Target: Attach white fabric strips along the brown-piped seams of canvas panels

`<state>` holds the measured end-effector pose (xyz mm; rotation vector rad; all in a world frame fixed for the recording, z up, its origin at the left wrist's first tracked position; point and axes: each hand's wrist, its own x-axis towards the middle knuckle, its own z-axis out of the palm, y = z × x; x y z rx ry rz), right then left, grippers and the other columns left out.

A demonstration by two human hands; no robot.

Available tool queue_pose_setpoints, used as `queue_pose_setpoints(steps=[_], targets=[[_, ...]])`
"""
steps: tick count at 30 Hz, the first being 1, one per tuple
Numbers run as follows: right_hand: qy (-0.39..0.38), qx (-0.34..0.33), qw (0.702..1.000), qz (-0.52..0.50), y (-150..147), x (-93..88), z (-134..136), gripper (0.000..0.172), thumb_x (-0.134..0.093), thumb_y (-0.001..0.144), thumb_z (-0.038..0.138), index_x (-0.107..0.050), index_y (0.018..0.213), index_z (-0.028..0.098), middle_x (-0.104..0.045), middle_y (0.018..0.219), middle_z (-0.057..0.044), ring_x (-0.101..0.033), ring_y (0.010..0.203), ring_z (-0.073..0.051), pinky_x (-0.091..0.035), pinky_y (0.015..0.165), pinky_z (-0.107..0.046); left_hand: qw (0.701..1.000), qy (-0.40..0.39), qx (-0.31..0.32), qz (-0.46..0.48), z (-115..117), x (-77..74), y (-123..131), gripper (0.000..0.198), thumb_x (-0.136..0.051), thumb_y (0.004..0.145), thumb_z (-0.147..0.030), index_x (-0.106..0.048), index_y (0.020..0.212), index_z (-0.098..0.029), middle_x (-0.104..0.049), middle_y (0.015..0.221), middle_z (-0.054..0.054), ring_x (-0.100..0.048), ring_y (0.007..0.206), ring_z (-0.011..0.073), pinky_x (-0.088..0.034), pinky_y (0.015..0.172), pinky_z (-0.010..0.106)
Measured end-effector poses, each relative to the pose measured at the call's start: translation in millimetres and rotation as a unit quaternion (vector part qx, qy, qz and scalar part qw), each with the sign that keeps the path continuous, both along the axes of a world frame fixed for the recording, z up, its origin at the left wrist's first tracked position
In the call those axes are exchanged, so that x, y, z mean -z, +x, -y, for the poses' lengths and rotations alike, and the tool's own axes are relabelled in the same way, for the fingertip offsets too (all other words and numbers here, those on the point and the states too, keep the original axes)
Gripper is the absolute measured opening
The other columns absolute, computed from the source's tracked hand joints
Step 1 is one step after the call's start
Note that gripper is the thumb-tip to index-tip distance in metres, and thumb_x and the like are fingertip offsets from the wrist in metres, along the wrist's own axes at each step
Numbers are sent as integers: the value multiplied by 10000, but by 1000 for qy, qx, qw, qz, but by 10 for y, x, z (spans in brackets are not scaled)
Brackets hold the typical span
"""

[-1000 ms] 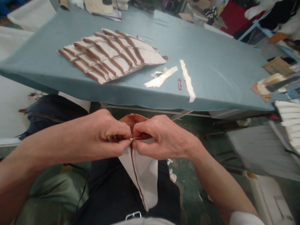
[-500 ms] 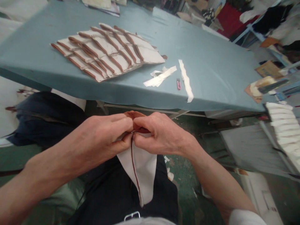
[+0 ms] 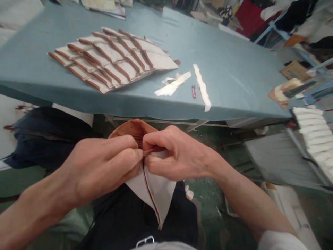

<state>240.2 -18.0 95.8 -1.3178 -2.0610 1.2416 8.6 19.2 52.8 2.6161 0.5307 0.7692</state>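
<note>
Between my hands is a sewn piece with a white backing (image 3: 162, 189) and brown leather-like material (image 3: 127, 127) on its other side. A dark brown seam runs down the white part to a pointed lower end over my lap. My left hand (image 3: 111, 166) pinches the piece at the top of the seam, fingers curled. Right beside it, my right hand (image 3: 179, 152) grips the same spot between thumb and bent forefinger. The fingertips nearly touch and hide the edge they hold. Brown folds rise behind the knuckles.
The blue-covered table (image 3: 234, 80) lies ahead, bearing overlapping white pieces with brown edges (image 3: 156, 61). Pink thread snips (image 3: 194, 91) lie between white strips (image 3: 174, 85) and a longer strip (image 3: 201, 86). Dark blue cloth (image 3: 44, 135) is at left, pleated white material (image 3: 312, 128) at right.
More of the brown side has opened up behind my hands. My left hand has turned and shifted slightly left and down, and the white part hangs narrower. Both hands keep hold.
</note>
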Motion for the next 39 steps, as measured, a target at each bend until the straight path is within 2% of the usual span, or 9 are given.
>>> queue_pose_setpoints(steps=[3, 8, 12, 17, 22, 25, 30, 35, 39], targets=[[-83, 0, 993, -88, 32, 18, 41, 160, -591, 766, 175, -484, 650, 207, -361, 605, 82, -349, 591, -80, -270, 567, -249, 996, 58, 60, 3, 28, -45, -19, 188, -541, 1065, -130, -612, 940, -252, -673, 773, -61, -645, 657, 102, -460, 598, 232], [-172, 15, 964, -202, 60, 145, 33, 187, -608, 833, 273, -528, 679, 203, -421, 623, 77, -371, 600, -86, -301, 565, -238, 992, 120, 27, -6, 89, -39, -19, 152, -587, 1043, -112, -631, 1131, -228, -778, 931, 9, -741, 785, 164, -541, 690, 270], [-209, 42, 940, -267, 80, 247, 47, 185, -594, 833, 319, -549, 689, 212, -426, 640, 60, -363, 596, -100, -273, 534, -261, 994, 112, 0, -9, 149, 24, -18, 224, -615, 1041, -90, -648, 1214, -229, -823, 1068, 51, -790, 946, 197, -603, 814, 295], [-316, 116, 889, -312, 43, 449, 132, 196, -672, 781, 369, -565, 699, 227, -442, 572, 73, -333, 472, -94, -200, 409, -257, 994, 106, 37, 2, 111, 116, -29, 267, -574, 1085, -89, -656, 1305, -216, -819, 1248, 84, -789, 1156, 201, -643, 937, 288], [-360, 150, 841, -375, -28, 596, 159, 210, -723, 696, 343, -547, 687, 229, -457, 525, 91, -333, 426, -79, -245, 398, -226, 995, 97, 33, -4, 71, 181, 0, 328, -566, 1085, -77, -623, 1377, -214, -813, 1258, 95, -774, 1186, 196, -634, 966, 284], [-328, 114, 852, -392, -29, 524, 166, 224, -734, 714, 310, -540, 656, 213, -454, 536, 92, -349, 458, -68, -281, 448, -205, 999, 38, -1, 3, 143, 181, 19, 295, -566, 1061, -96, -634, 1296, -261, -820, 1178, 59, -792, 1060, 171, -611, 873, 248], [-245, 80, 910, -326, 4, 322, 209, 172, -709, 756, 217, -561, 673, 189, -392, 563, 105, -311, 520, -60, -267, 485, -196, 996, -20, -89, -3, 262, 131, 48, 158, -545, 1012, -205, -621, 1140, -259, -792, 929, -14, -750, 768, 154, -513, 693, 257], [-119, 85, 967, -207, -4, 288, 242, 75, -593, 778, 156, -598, 709, 184, -409, 574, 98, -339, 525, -60, -292, 495, -196, 989, -142, 6, 36, 142, 117, 47, 202, -476, 1036, -136, -584, 884, -216, -606, 727, -53, -561, 615, 97, -430, 630, 231], [-36, 91, 983, -155, -22, 317, 271, 88, -579, 788, 154, -612, 709, 175, -445, 591, 87, -378, 539, -56, -321, 528, -191, 981, -182, 65, 5, 34, 222, -3, 326, -447, 1131, -190, -551, 823, -219, -565, 698, -64, -523, 598, 95, -400, 601, 230]])
